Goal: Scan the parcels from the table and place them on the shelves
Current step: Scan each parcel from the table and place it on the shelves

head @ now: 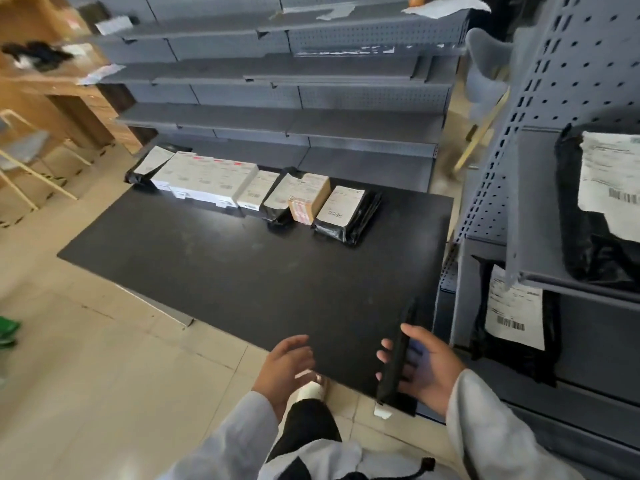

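Right hand point(427, 363) grips a thin black parcel point(398, 358), edge-on and hard to identify; left hand point(289, 365) hovers just beside it, fingers relaxed and empty.

cut off: black bag point(602, 209) at 3 o'clock, right edge; green thing point(7, 330) at 9 o'clock, we cannot name it | hidden: dark flat device point(398, 355) in right hand point(427, 367), edge-on, face unseen | too small: parcel labels point(341, 206) at 12 o'clock, unreadable to us
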